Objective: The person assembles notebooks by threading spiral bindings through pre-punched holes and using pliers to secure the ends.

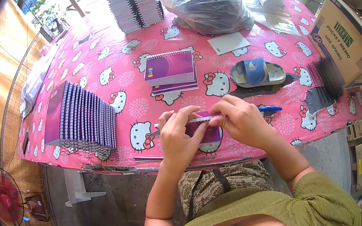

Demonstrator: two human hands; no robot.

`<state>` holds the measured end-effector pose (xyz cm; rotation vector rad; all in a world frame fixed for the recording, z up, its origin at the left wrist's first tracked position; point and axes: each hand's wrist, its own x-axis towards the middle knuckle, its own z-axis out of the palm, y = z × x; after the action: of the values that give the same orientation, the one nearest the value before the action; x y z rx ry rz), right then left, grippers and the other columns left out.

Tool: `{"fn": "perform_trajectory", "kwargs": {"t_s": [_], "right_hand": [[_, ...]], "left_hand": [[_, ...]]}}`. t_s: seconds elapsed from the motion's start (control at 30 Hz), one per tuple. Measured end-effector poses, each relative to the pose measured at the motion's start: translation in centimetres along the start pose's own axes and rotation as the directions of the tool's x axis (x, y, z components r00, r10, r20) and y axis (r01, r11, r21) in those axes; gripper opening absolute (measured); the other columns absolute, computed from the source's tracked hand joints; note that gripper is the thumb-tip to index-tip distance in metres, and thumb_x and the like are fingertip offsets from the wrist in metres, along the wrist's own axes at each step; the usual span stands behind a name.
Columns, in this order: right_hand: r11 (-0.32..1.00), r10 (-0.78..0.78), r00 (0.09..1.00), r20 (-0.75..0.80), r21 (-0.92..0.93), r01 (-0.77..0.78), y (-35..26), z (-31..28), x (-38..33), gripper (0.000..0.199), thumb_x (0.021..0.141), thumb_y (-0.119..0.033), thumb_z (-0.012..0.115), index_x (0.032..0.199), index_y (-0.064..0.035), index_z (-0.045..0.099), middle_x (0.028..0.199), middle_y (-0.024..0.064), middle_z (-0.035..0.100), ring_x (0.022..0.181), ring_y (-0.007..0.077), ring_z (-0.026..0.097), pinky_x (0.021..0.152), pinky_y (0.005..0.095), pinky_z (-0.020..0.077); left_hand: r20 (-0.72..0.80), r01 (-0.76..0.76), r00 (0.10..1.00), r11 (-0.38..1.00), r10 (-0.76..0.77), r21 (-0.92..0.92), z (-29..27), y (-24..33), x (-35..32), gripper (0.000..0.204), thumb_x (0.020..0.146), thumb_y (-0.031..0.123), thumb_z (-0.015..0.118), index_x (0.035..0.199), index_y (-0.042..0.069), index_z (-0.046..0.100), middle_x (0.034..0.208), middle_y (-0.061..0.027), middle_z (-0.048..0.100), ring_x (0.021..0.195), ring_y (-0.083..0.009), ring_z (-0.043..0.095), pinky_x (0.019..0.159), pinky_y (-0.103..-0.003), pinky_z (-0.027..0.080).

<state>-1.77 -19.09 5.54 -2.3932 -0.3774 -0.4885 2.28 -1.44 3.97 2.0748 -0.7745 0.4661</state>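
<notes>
A small purple notebook [210, 135] is gripped between my two hands near the table's front edge, its bound edge turned up. The fingers of my left hand [177, 135] are closed on the left part of that edge. My right hand [241, 117] pinches the right part, thumb and fingertips together. Beside the right hand, a slim blue tool [270, 108] lies on the table, partly hidden behind it. Beyond my hands is a short pile of purple notebooks [168, 65], the top one with a white spiral along its far edge.
A leaning row of spiral notebooks [82, 117] stands at left. Tall notebook stacks [133, 4] and a clear plastic bag [206, 5] with dark contents sit at the back. A blue slipper [257, 72], loose black coils [326, 80] and a cardboard box [344, 37] are at right.
</notes>
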Motion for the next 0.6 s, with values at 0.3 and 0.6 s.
{"fn": "perform_trajectory", "kwargs": {"t_s": [0.3,0.6], "right_hand": [[0.999,-0.005,1.0,0.018,0.043,0.004,-0.4,0.2,0.1,0.017,0.082,-0.017,0.066,0.09,-0.0043,0.058,0.085,0.0125,0.056,0.085,0.0327,0.059,0.064,0.0423,0.0484],[0.997,-0.052,0.998,-0.045,0.045,0.054,-0.2,1.1,-0.2,0.012,0.079,-0.007,0.064,0.088,-0.001,0.059,0.085,0.014,0.059,0.083,0.0328,0.059,0.069,0.041,0.0489]], "left_hand": [[-0.001,0.002,1.0,1.0,-0.002,-0.002,0.1,-0.1,-0.2,0.031,0.071,0.01,0.075,0.1,0.01,0.064,0.075,-0.0025,0.066,0.073,-0.018,0.063,0.086,-0.035,0.037],[-0.017,0.006,1.0,1.0,-0.005,0.024,0.2,0.0,-0.3,0.033,0.067,0.011,0.08,0.097,0.008,0.066,0.078,-0.0042,0.071,0.074,-0.0146,0.064,0.083,-0.03,0.038]]}}
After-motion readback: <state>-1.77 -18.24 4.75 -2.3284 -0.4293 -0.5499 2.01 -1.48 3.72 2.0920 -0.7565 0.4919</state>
